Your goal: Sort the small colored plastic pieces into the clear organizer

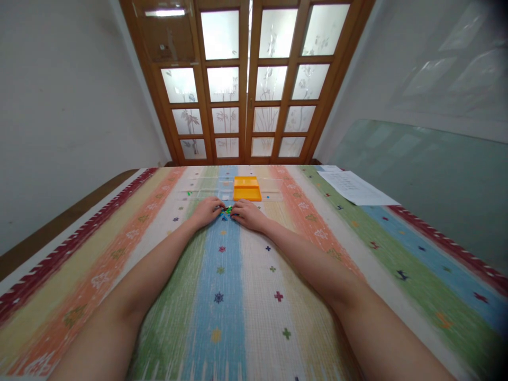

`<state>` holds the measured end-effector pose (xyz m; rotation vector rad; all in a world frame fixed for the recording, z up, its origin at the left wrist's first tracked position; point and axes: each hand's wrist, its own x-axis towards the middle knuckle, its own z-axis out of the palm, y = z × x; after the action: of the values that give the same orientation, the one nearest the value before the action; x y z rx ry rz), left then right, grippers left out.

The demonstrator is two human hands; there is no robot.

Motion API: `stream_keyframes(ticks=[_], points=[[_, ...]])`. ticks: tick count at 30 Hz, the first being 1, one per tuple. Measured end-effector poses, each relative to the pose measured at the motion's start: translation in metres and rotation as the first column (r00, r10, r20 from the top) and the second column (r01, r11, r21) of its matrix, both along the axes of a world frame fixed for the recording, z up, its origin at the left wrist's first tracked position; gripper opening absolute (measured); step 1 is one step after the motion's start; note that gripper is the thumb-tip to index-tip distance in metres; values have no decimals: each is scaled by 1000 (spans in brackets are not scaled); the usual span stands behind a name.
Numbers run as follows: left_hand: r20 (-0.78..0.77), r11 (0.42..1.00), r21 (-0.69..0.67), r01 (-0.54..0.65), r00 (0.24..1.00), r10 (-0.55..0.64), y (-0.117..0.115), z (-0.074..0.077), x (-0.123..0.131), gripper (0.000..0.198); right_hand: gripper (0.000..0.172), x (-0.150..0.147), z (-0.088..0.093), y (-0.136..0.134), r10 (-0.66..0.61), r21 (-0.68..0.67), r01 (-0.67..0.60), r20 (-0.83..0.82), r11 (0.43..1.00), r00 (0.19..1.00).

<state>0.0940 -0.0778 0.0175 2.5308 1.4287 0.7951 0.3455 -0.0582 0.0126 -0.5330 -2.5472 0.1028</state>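
A small heap of green, blue and yellow plastic pieces (226, 213) lies on the striped cloth. My left hand (207, 211) rests at its left side, with the fingers bent and the fingertips close to a dark bit. From the right, my right hand (247, 214) reaches in with curled fingers at the edge of the heap. Both sets of fingertips are small and partly hidden, so what they pinch cannot be made out. Just beyond the hands stands an orange two-part box (247, 194), its lid opened back.
Small green pieces (189, 193) lie left of the box, and a blue piece (268, 197) lies to its right. Printed paper sheets (357, 189) rest at the table's right edge. The patterned tablecloth (222, 328) covers the table; wood-framed glass doors (248, 100) stand behind.
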Motion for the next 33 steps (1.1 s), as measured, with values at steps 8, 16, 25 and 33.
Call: stream_keyframes(ticks=[8,16,25,33], points=[[-95,999,27,44,995,-41,-6,2,6,26,11,19,3,22,-290,-237,230,-263,944,920],[-97,995,38,90,992,-86,-8,-1,11,25,18,65,6,63,-511,-301,415,-435,858,741],[-84,994,49,93,992,-89,-12,2,18,27,25,88,-6,78,-598,-363,477,-426,800,679],[-139,992,66,108,985,-98,-16,5,23,32,20,93,-8,79,-633,-316,550,-439,773,638]])
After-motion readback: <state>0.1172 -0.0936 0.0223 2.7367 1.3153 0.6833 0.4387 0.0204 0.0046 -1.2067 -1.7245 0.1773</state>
